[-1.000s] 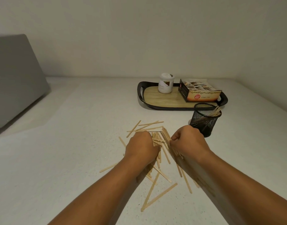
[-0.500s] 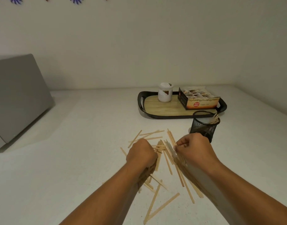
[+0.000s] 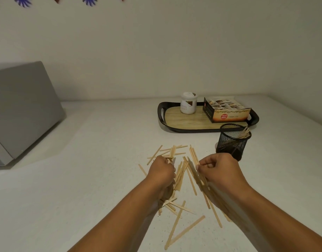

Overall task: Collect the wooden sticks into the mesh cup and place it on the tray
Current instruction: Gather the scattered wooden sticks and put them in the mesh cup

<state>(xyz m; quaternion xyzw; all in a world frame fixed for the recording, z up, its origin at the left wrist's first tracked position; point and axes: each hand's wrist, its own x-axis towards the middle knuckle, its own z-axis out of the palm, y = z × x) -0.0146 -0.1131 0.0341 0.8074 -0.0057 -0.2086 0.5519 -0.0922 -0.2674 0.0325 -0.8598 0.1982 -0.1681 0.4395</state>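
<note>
Several pale wooden sticks (image 3: pixel 180 176) lie scattered on the white counter in front of me. My left hand (image 3: pixel 162 170) is closed on a few sticks, their ends poking up past its knuckles. My right hand (image 3: pixel 217 170) pinches a bundle of sticks that trails back under the wrist. The black mesh cup (image 3: pixel 232 142) stands upright just beyond my right hand, with several sticks leaning inside it. The black-rimmed wooden tray (image 3: pixel 185 122) sits behind the cup.
On the tray stand a white jar (image 3: pixel 188 105) and an open printed box (image 3: pixel 227 112). A grey appliance (image 3: pixel 22 110) fills the left side of the counter. Walls close the back and the right.
The view has tilted upward. Both hands have drawn slightly apart while gathering sticks, and the sticks between them have been pulled into a tighter, more parallel bunch.
</note>
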